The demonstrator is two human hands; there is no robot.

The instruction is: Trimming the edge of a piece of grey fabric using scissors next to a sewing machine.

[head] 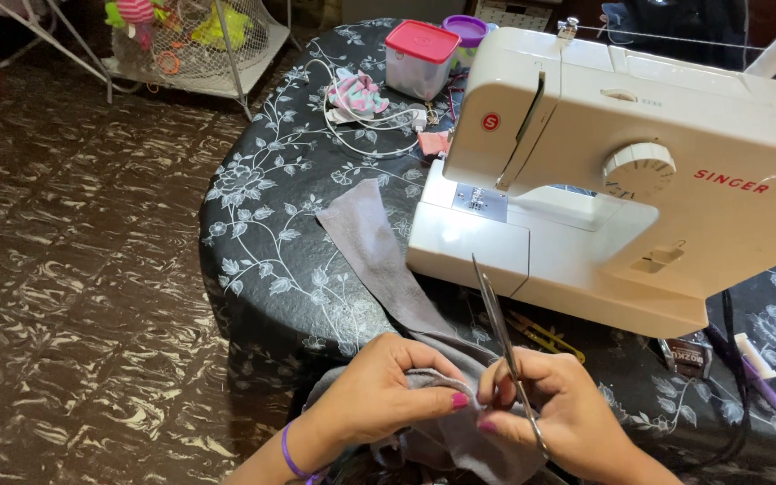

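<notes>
In the head view, a person sits at the near edge of a round table (262, 269) covered with a black cloth with white flowers. Both hands work on a strip of grey fabric (379, 260). The strip runs from the hands up over the table toward the left side of a white sewing machine (604, 162), which stands on the right half of the table.

The left hand (379, 395) is closed around a fold of the fabric; thumb and fingers pinch its edge near the table's near edge. The right hand (568, 413) is closed on a pair of scissors (503, 346). The long thin blades point up and away, toward the machine, and they look almost shut. The fingertips of both hands meet at the same spot of the fabric — it seems a thread or a small edge is being trimmed there, but the cut point itself is too small to see.

As a judgement: the sewing on this part looks done, because the fabric lies out of the machine, and trimming is what remains. Whether other seams are left, the picture does not show.

Farther back, near the far edge, stand a clear box with a pink lid (421, 56) and a purple-lidded jar (466, 31). Small yellow snips (545, 337) lie just in front of the machine.
</notes>
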